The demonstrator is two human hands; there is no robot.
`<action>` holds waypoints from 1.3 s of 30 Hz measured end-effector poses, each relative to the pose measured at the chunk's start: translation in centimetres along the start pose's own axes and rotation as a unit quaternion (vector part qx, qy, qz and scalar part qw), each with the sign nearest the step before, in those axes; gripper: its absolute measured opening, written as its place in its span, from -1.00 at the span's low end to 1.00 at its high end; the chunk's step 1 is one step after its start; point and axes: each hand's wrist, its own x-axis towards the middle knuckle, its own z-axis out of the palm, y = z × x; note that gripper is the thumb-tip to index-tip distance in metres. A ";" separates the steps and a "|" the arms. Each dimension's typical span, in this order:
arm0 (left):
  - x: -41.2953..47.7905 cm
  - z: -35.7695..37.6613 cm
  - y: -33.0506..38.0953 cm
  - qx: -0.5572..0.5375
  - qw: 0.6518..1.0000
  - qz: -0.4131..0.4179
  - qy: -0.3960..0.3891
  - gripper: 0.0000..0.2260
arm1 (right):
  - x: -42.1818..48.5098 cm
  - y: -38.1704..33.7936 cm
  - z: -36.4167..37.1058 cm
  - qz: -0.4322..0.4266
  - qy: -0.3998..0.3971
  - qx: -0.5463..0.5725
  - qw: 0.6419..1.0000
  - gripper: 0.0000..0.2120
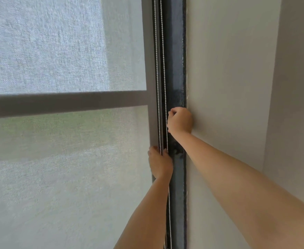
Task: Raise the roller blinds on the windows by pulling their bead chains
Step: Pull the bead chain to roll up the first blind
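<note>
At the right edge of the window, beside the dark frame: fingers of the right hand curled tight into a fist, seemingly pinching the right strand of the bead chain. Lower down, fingers of the left hand closed likewise, wrapped around the left strand where it enters the fist; cannot tell whether the right strand is caught in there too or merely passes just beside. Both strands taut and upright, running out of view at the top and dropping behind the left forearm below. Just left of the chain, the roller blind down over the whole visible pane, a crossbar showing dim through the weave. To the right, bare wall.

Risks, as judged from here: pulling both strands at once, one against the other, and so locking the loop or straining the clutch above. Tugging sideways or outward instead of straight down, and so popping beads off the sprocket. Choosing the wrong strand, and so lowering rather than raising. Jerking hard, and so snapping the chain.

No brand, label or readable writing anywhere.
</note>
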 end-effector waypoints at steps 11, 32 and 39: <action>-0.3 1.2 -1.1 -0.056 0.998 0.038 -0.012 -0.87 | 0.6 0.9 0.7 -0.004 0.000 0.029 1.000 -0.76; -3.6 0.1 0.5 -0.082 0.980 0.080 -0.164 -0.90 | -0.3 2.0 -0.8 0.086 -0.134 0.181 0.971 -0.59; -4.9 -0.4 2.3 -0.123 0.969 0.044 -0.210 -0.80 | -1.1 1.7 -2.4 0.125 -0.148 0.191 0.962 -0.64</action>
